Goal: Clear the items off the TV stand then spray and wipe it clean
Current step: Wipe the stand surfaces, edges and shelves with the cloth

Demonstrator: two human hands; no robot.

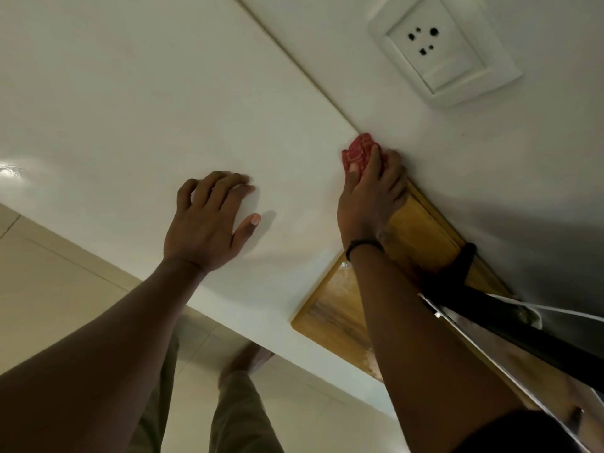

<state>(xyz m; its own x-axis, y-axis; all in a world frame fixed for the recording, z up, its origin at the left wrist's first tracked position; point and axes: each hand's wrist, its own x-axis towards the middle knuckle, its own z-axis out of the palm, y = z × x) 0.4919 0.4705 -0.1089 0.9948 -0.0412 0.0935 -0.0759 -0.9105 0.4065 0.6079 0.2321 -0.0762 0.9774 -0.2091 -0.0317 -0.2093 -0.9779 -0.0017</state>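
Red checked cloth is bunched in the grip of the right hand, pushed to the back edge of the white TV stand where it meets the wall, likely to clean that seam. The left hand, grip slack and empty, braces on top.

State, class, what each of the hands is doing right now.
Left hand: open, resting on the white stand top, holding nothing.
Right hand: closed, gripping the red cloth.

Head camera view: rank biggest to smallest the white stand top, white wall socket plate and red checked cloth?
1. white stand top
2. white wall socket plate
3. red checked cloth, partly under the right hand
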